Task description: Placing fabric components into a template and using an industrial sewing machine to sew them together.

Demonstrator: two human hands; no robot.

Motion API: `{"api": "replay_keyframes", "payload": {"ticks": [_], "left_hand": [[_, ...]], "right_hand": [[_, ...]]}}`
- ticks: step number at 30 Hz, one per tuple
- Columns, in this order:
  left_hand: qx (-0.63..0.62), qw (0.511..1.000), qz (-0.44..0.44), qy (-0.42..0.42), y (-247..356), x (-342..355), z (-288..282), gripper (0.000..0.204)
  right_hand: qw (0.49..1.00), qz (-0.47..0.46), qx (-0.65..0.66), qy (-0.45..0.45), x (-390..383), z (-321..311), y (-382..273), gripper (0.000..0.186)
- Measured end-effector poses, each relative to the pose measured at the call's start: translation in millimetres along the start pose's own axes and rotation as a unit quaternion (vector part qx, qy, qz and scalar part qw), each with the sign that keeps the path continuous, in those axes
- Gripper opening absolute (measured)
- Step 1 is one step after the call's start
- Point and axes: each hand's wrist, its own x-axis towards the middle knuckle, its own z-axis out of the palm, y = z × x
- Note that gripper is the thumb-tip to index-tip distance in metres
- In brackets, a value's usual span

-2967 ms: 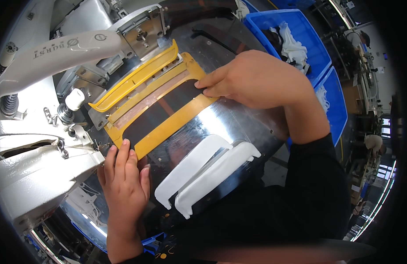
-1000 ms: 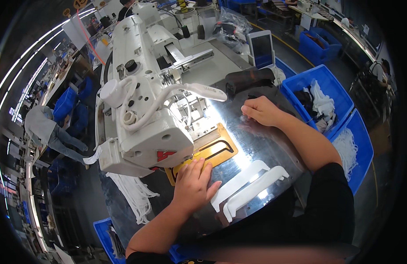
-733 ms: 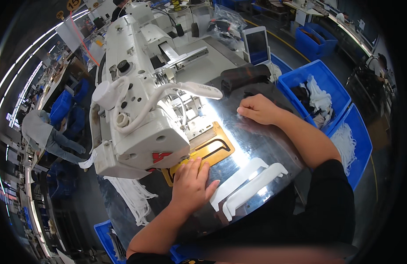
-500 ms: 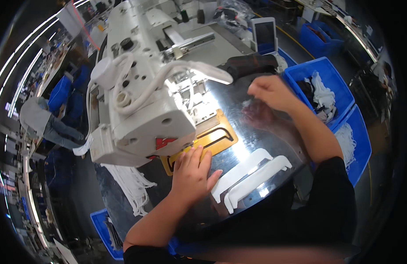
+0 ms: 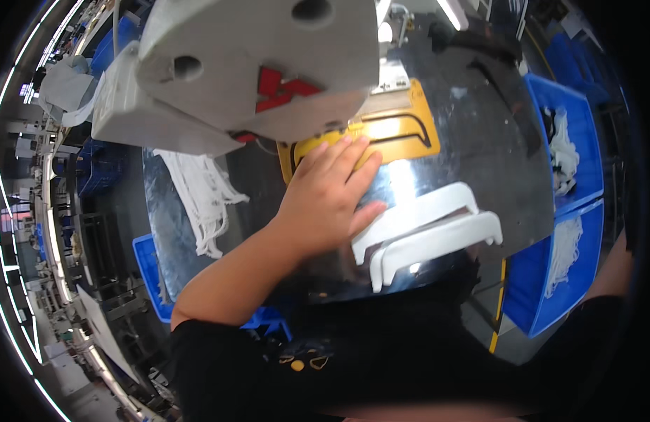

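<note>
My left hand (image 5: 328,186) lies flat on a yellow template plate (image 5: 402,146) with a black-edged, bracket-shaped slot. Its fingers are stretched out and hold nothing. The plate rests on the dark, shiny table, partly under the white head of a sewing machine (image 5: 269,84). Just right of my thumb are two white bracket-shaped pieces, a far one (image 5: 416,212) and a near one (image 5: 441,247), both with bent ends. My right hand is out of the picture; only part of that forearm (image 5: 612,273) shows at the right rim.
White strips (image 5: 195,193) hang together at the table's left side. Blue bins, one with white and dark cloth (image 5: 598,169) and one with white strands (image 5: 525,309), stand to the right. Another blue bin (image 5: 145,264) is at lower left. A person in light clothing (image 5: 65,88) is far left.
My right hand has moved from over the table out past the right rim. The view has shifted closer, so the machine head looks larger. My left hand stays on the plate.
</note>
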Motion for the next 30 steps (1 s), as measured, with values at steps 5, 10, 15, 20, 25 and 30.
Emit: {"api": "replay_keyframes", "payload": {"ticks": [5, 10, 15, 20, 25, 30], "left_hand": [[-0.031, 0.997, 0.038, -0.058, 13, -5, 25, 0.066], [-0.009, 0.996, 0.029, -0.084, 16, -12, 8, 0.066], [-0.031, 0.996, 0.034, -0.079, 8, 1, 8, 0.067], [-0.023, 0.997, 0.052, -0.055, 1, 8, 12, 0.063], [-0.021, 0.997, 0.049, -0.047, 5, -1, 12, 0.063], [-0.018, 0.998, 0.041, -0.051, 3, -4, 7, 0.061]], "right_hand": [[0.982, -0.184, -0.020, -0.034, 82, -4, 3, 0.038], [0.974, -0.219, -0.021, -0.047, 89, -17, -30, 0.037], [0.975, -0.213, -0.055, 0.006, 67, -20, -47, 0.036], [0.971, -0.228, -0.070, 0.030, 56, -13, -69, 0.036], [0.963, -0.103, -0.196, -0.155, 45, 23, -34, 0.019], [0.875, -0.080, -0.331, -0.343, 15, 55, 71, 0.032]]}}
